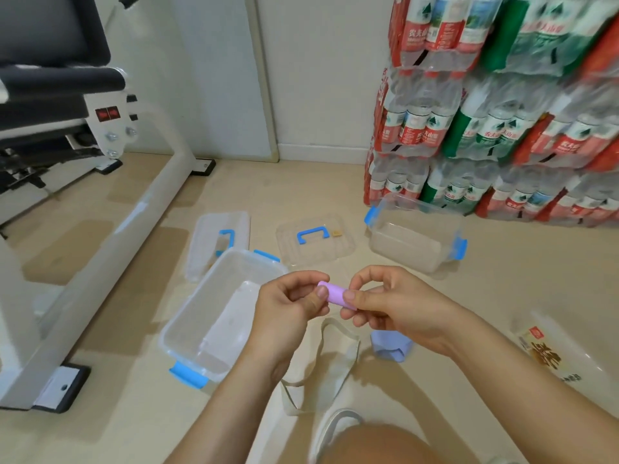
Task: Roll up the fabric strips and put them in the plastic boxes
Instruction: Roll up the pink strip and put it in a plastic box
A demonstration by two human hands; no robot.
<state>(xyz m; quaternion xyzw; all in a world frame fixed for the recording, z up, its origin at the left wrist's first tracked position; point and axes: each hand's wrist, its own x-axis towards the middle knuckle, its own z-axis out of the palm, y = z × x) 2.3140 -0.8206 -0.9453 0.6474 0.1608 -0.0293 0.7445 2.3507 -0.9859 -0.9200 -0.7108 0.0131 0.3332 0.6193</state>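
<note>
A rolled purple fabric strip (335, 294) is held above the floor between both hands. My left hand (288, 306) pinches its left end and my right hand (388, 306) pinches its right end. Just left of the hands stands an open clear plastic box with blue latches (187, 316). A second open clear box (415, 239) sits farther back on the right. A cream fabric strip (321, 370) lies loose on the floor under the hands. A folded light blue strip (390, 346) lies beside it, below my right hand.
Two clear lids with blue handles (219, 242) (315, 239) lie on the floor behind the near box. Stacked packs of bottled water (495, 105) fill the right. A white machine frame (100, 229) runs along the left. A printed packet (546, 353) lies at right. My knee (385, 443) is at the bottom.
</note>
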